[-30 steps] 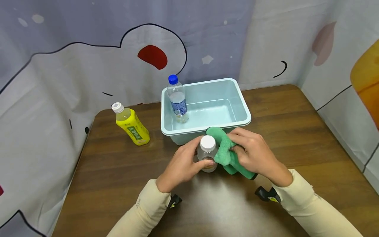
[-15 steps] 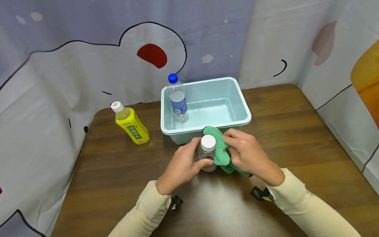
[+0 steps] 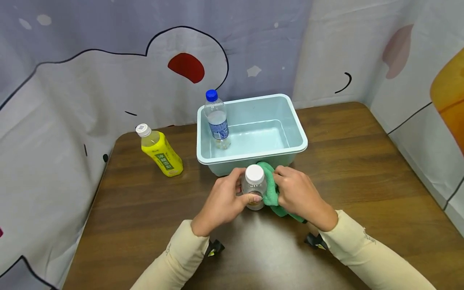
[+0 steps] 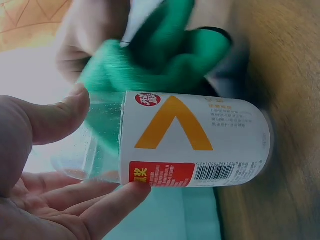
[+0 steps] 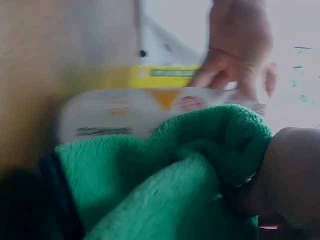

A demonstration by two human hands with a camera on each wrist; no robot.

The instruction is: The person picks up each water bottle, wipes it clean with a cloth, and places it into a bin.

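Note:
A clear bottle with a white cap [image 3: 255, 175] stands upright on the table in front of the tub. My left hand [image 3: 222, 203] grips its side, thumb toward me and fingers round the far side. In the left wrist view the bottle's white label [image 4: 195, 140] shows an orange chevron and a red patch. My right hand [image 3: 301, 196] holds a bunched green cloth [image 3: 270, 195] against the bottle's right side. The cloth [image 5: 155, 175] covers part of the label in the right wrist view, and its folds hide some of the right fingers.
Behind the hands is a pale blue plastic tub [image 3: 253, 155], with a blue-capped clear bottle [image 3: 217, 125] standing at its left end. A yellow bottle with a white cap [image 3: 163, 157] stands at left on the wooden table [image 3: 362, 169]. A patterned curtain [image 3: 268, 48] hangs behind.
My right hand has moved left and a little toward me, drawing the cloth down along the bottle's right side. The left hand and the bottle have stayed nearly still.

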